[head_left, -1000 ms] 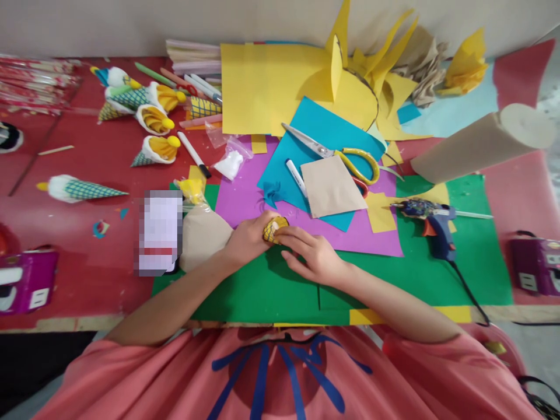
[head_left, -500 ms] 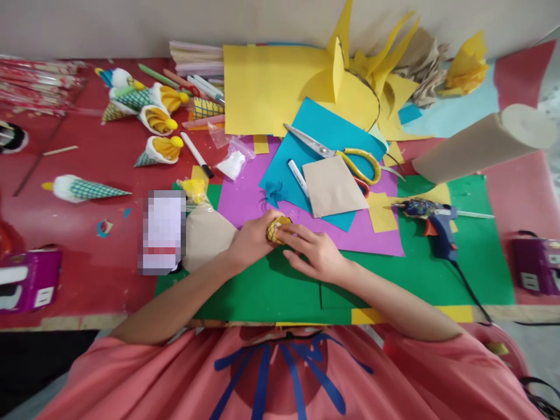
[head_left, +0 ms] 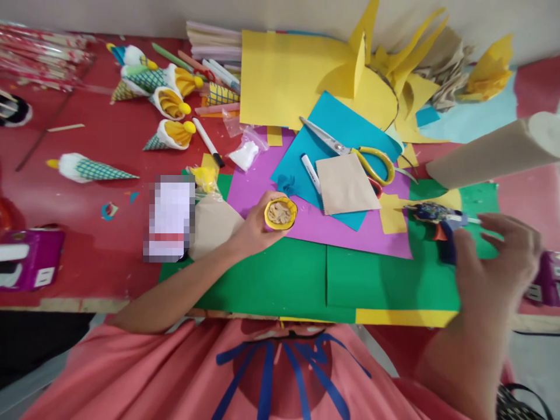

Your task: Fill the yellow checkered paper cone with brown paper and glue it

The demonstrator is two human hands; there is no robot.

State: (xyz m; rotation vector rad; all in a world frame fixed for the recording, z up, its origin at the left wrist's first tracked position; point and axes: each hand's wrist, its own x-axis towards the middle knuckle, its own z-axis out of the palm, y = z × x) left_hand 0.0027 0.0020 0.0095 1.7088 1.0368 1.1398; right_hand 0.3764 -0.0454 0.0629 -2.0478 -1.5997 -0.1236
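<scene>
My left hand [head_left: 254, 230] is closed around a small yellow paper cone [head_left: 280, 213], held upright with its mouth toward me and crumpled brown paper inside. My right hand [head_left: 496, 256] is out to the right, fingers spread and blurred, just over the handle of a blue glue gun [head_left: 437, 221] that lies on the green sheet [head_left: 371, 280]. The hand does not grip the gun.
Purple [head_left: 249, 192], blue [head_left: 341, 116] and yellow paper [head_left: 280, 76] overlap on the red table [head_left: 87, 233]. Yellow-handled scissors [head_left: 350, 151], a marker [head_left: 310, 173], a brown square [head_left: 345, 184], finished cones [head_left: 170, 105], a cardboard roll [head_left: 490, 151] and purple boxes [head_left: 26, 259] lie around.
My right hand has left the cone and swung right to the glue gun. My left hand has turned the cone upright, showing its open mouth. The view has shifted slightly.
</scene>
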